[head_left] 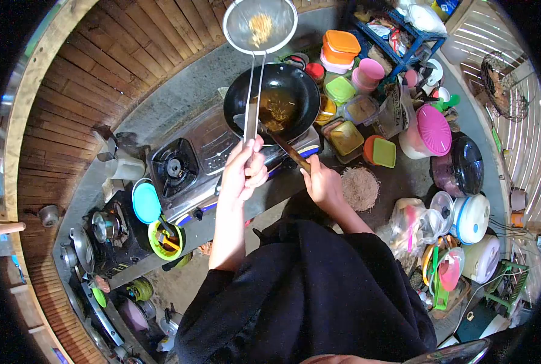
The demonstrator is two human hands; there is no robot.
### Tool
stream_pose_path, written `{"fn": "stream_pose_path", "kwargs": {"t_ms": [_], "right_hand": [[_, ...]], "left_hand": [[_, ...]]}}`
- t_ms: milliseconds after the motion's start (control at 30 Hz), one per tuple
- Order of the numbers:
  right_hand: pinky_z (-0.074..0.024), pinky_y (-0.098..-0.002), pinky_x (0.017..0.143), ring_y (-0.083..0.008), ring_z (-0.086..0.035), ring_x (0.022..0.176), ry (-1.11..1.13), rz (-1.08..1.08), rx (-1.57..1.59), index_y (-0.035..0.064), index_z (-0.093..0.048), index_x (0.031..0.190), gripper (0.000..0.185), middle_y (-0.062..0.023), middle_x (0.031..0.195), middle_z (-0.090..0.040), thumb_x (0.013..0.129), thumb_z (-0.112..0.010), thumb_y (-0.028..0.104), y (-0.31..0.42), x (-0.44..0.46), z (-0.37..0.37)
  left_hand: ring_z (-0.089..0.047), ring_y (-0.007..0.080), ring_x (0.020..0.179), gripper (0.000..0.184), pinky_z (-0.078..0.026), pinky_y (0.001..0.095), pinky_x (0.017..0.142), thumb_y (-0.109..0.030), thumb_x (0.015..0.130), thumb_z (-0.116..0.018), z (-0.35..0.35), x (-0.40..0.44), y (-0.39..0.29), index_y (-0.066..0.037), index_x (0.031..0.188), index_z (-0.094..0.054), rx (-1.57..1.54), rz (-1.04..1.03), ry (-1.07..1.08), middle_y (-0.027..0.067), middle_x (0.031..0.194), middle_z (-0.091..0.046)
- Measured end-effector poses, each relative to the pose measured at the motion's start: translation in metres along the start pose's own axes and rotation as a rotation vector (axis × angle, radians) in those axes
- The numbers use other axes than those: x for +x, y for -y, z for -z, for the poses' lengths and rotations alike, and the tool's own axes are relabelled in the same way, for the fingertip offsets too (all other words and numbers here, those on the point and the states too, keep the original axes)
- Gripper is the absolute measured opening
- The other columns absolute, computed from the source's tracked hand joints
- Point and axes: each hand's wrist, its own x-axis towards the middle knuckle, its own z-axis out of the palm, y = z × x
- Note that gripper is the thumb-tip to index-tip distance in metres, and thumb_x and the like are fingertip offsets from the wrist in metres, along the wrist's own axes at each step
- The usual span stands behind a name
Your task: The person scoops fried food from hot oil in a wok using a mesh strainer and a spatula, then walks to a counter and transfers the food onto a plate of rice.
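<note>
Biggest thing here is the metal stove (pixel 213 142), 2 burners, running at a slant across the counter. The black wok (pixel 303 91) sits over its right burner with brownish liquid (pixel 275 109) and small bits in the bottom. Round the right side it's pretty crowded: big tub with a pink lid (pixel 433 130), dark lidded pot (pixel 466 164), then a blue rack (pixel 397 57) up top. Closer in, food boxes are jammed right beside the wok, like the orange box (pixel 341 47), green-lidded box (pixel 340 89) and yellowish box (pixel 347 138), so that side is tight. A round heap of pale shreds (pixel 360 189) is near the right forearm. Over on the left, a blue lid (pixel 146 202) and a lime-green bowl (pixel 157 241) are just beside the stove.

Strainer (pixel 234 27) is up past the wok's far rim, fried-looking bits (pixel 260 29) in the mesh, and its long handle cuts across my view of the wok and the spatula (pixel 291 150). Left hand (pixel 243 171) has its fingers curled round the strainer handle. Right hand (pixel 323 185) has the spatula's wooden handle pinched between thumb and fingers, metal end at the wok's left side.
</note>
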Motion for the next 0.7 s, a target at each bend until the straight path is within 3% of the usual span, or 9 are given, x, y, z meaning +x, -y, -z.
{"fn": "stream_pose_path", "kwargs": {"t_ms": [67, 200, 300, 600, 700], "right_hand": [[-0.0469, -0.0429, 0.055, -0.0375, -0.059, 0.065, 0.039, -0.036, 0.001, 0.0027, -0.046, 0.095, 0.022, -0.0186, 0.078, -0.060, 0.081, -0.056, 0.016, 0.002, 0.002, 0.003], [-0.0459, -0.0426, 0.051, -0.0370, -0.058, 0.061, 0.009, -0.006, -0.001, 0.0024, -0.045, 0.092, 0.020, -0.0184, 0.072, -0.059, 0.082, -0.055, 0.017, 0.000, 0.001, 0.003], [-0.0451, -0.0421, 0.048, -0.0365, -0.057, 0.057, -0.038, 0.032, -0.002, 0.0023, -0.044, 0.088, 0.019, -0.0183, 0.068, -0.058, 0.083, -0.054, 0.018, -0.002, 0.000, 0.003], [-0.0452, -0.0435, 0.055, -0.0390, -0.058, 0.067, -0.023, -0.028, 0.039, 0.0027, -0.046, 0.095, 0.021, -0.0197, 0.077, -0.059, 0.081, -0.056, 0.015, 0.001, 0.004, 0.003], [-0.0450, -0.0436, 0.055, -0.0389, -0.058, 0.067, -0.022, -0.035, 0.041, 0.0032, -0.046, 0.095, 0.021, -0.0196, 0.076, -0.059, 0.081, -0.056, 0.015, 0.001, 0.003, 0.002]], "left_hand": [[-0.018, 0.0044, 0.031, 0.020, -0.015, 0.0205, 0.030, -0.026, 0.096, -0.032, -0.012, -0.001, -0.009, -0.009, 0.092, -0.039, 0.028, -0.033, -0.005, -0.0061, 0.047, -0.022], [-0.018, 0.0045, 0.031, 0.020, -0.015, 0.0209, 0.030, -0.027, 0.096, -0.032, 0.014, -0.003, 0.011, -0.009, 0.092, -0.040, 0.007, 0.007, -0.051, -0.0058, 0.047, -0.022], [-0.020, 0.0043, 0.031, 0.015, -0.015, 0.0208, 0.029, -0.022, 0.096, -0.034, 0.037, -0.004, 0.040, -0.009, 0.091, -0.039, -0.009, 0.116, -0.228, -0.0066, 0.047, -0.024], [-0.020, 0.0039, 0.029, 0.016, -0.016, 0.0198, 0.029, -0.024, 0.096, -0.033, -0.009, -0.001, -0.001, -0.008, 0.092, -0.036, 0.011, -0.040, 0.006, -0.0061, 0.045, -0.023], [-0.018, 0.0047, 0.031, 0.020, -0.014, 0.0213, 0.031, -0.028, 0.096, -0.034, 0.006, -0.002, 0.006, -0.009, 0.092, -0.039, 0.028, -0.014, -0.008, -0.0062, 0.046, -0.022]]}}
